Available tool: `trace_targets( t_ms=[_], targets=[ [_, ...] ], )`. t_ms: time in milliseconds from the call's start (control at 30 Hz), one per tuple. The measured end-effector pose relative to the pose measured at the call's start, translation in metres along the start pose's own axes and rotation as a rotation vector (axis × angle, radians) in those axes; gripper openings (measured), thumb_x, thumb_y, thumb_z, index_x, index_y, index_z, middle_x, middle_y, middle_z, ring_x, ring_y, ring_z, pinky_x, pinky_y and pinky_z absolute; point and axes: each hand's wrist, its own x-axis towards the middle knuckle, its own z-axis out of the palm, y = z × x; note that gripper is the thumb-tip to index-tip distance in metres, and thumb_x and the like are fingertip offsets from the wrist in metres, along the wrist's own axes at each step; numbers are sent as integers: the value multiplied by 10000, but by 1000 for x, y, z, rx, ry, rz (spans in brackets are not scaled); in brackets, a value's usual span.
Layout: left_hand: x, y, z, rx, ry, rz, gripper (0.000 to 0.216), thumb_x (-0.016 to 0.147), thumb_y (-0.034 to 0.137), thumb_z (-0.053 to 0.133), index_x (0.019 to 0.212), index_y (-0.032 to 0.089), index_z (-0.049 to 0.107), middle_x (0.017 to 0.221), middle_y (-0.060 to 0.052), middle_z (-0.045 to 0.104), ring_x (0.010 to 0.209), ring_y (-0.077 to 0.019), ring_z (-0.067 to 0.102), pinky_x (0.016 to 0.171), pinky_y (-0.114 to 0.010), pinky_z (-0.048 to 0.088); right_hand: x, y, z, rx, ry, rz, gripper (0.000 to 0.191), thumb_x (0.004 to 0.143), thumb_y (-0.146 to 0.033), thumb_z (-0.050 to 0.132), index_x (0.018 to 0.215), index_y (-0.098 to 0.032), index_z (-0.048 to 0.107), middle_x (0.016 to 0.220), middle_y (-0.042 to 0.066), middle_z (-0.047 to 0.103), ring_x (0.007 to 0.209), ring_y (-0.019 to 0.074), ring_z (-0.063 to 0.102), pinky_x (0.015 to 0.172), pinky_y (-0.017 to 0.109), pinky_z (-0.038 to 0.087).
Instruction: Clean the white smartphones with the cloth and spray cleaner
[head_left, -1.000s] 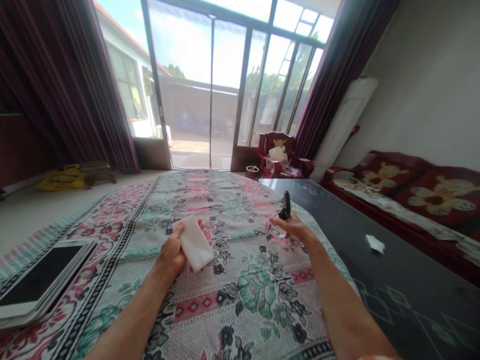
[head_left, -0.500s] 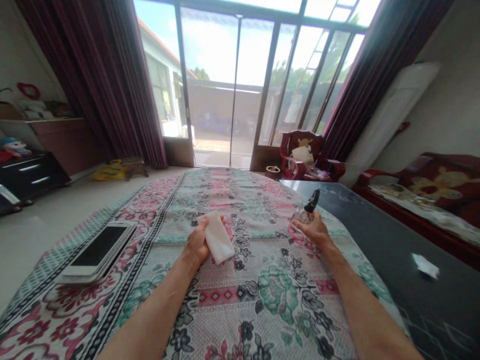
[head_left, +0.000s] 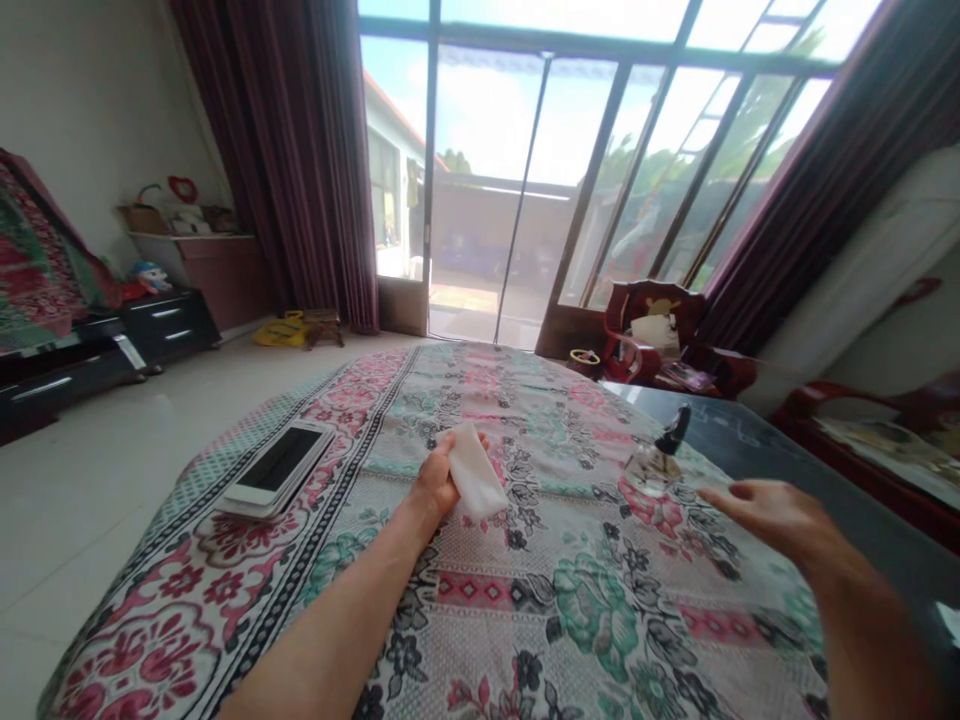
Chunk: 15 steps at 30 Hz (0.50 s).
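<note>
My left hand point(head_left: 439, 475) is closed around a folded white cloth point(head_left: 478, 478), holding it just above the patterned tablecloth point(head_left: 592, 590). A clear spray bottle point(head_left: 652, 470) with a black nozzle stands upright on the tablecloth, right of the middle. To the right of the bottle and apart from it is my right hand point(head_left: 780, 515). Its fingers point left, stretched out, and nothing is in them; the wrist is blurred.
White phones or tablets point(head_left: 274, 470) lie stacked at the table's left. A dark table point(head_left: 720, 430) adjoins on the right, with a red wooden chair point(head_left: 630, 345) beyond it. A black cabinet point(head_left: 169, 325) stands at the far left, and glass doors point(head_left: 487, 220) are ahead.
My right hand has let go of the spray bottle and drawn back to the right. The view has turned left. My left hand still holds the cloth.
</note>
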Motion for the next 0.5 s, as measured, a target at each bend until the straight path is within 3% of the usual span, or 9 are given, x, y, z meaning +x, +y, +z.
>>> trace_targets(
  t_ms=[33, 100, 133, 200, 300, 400, 500],
  targets=[
    [-1, -1, 1, 16, -43, -19, 428, 962, 337, 364, 1221, 65, 569, 911, -171, 718, 761, -234, 701, 732, -349, 559, -11, -10, -11, 8, -16, -88, 411, 686, -582, 628, 753, -190, 732, 932, 228, 695, 882, 370, 645, 774, 480, 444],
    [-4, -3, 2, 69, -167, -70, 459, 956, 373, 373, 1217, 57, 578, 897, -172, 714, 749, -232, 690, 726, -346, 551, -38, -43, -16, 142, 33, -278, 422, 717, -596, 596, 829, -215, 740, 885, 155, 717, 860, 339, 653, 777, 470, 454],
    [-6, -4, 3, 99, -230, -96, 475, 951, 391, 382, 1212, 49, 584, 891, -171, 712, 740, -226, 684, 720, -337, 547, -52, -63, -10, 271, -15, -393, 423, 727, -592, 595, 884, -226, 739, 911, 117, 723, 892, 316, 653, 798, 444, 468],
    [-11, -6, 5, 149, -318, -128, 485, 941, 409, 415, 1210, 45, 589, 884, -161, 709, 715, -209, 671, 703, -312, 536, -75, -105, 17, 571, -280, -547, 441, 752, -588, 600, 971, -226, 726, 1002, 88, 716, 949, 267, 647, 815, 378, 495],
    [-14, -9, 5, 207, -342, -155, 465, 934, 410, 448, 1205, 60, 592, 869, -142, 710, 690, -196, 663, 687, -292, 522, -96, -151, 70, 895, -731, -559, 482, 777, -583, 618, 1101, -232, 680, 1076, 86, 695, 948, 222, 648, 777, 344, 517],
    [-11, -12, 3, 262, -309, -169, 455, 942, 411, 426, 1145, 49, 610, 805, -130, 709, 658, -197, 655, 666, -291, 515, -105, -167, 109, 1107, -921, -540, 503, 810, -556, 614, 1191, -228, 627, 1073, 76, 692, 939, 201, 647, 815, 339, 507],
    [-6, -16, 0, 281, -295, -164, 431, 933, 412, 445, 1054, 41, 628, 757, -113, 699, 602, -173, 628, 642, -279, 508, -110, -164, 128, 1190, -1024, -457, 537, 789, -534, 655, 1207, -201, 614, 1006, 84, 707, 825, 196, 664, 739, 320, 518]
  ],
)
